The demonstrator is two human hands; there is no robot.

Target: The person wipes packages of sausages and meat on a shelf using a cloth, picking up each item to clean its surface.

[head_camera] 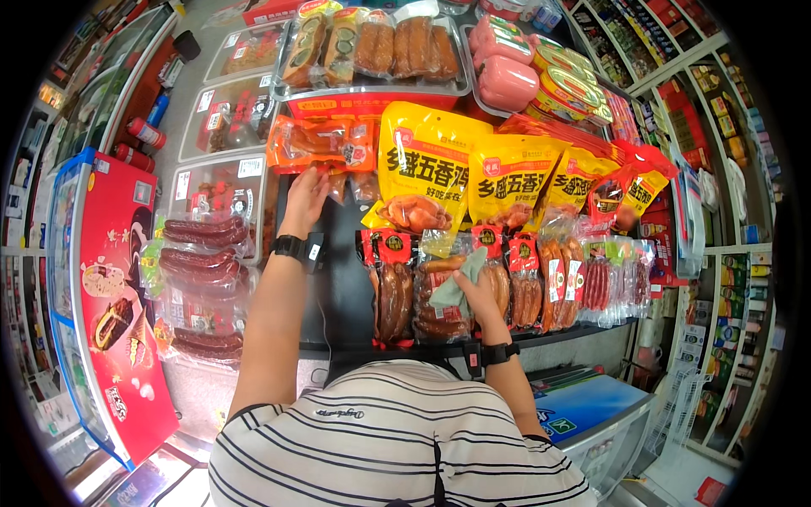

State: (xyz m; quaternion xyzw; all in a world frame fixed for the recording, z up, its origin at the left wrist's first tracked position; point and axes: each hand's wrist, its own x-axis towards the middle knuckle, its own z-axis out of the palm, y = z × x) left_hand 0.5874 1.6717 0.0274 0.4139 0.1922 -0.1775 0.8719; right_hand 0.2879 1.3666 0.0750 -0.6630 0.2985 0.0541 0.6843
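My left hand (308, 193) is at the near edge of an orange packet of meat (320, 144), beside clear packets of brown meat (350, 185); whether it grips one I cannot tell. My right hand (478, 293) is closed on a grey-green cloth (457, 291), over vacuum-packed sausages (441, 323). More packed sausages (394, 298) lie to its left, with others to its right (525, 291). Behind them stand yellow bags of chicken (427, 168), (514, 180). Dark red sausages (206, 266) in clear packs lie to the left of my left forearm.
Clear-lidded boxes (218, 196) line the left side of the black counter (317, 310). A metal tray (374, 85) of packed meats stands at the back, beside pink packs (507, 79) and yellow tins (570, 82). A red chest freezer (120, 304) stands left; stocked shelves (722, 253) stand right.
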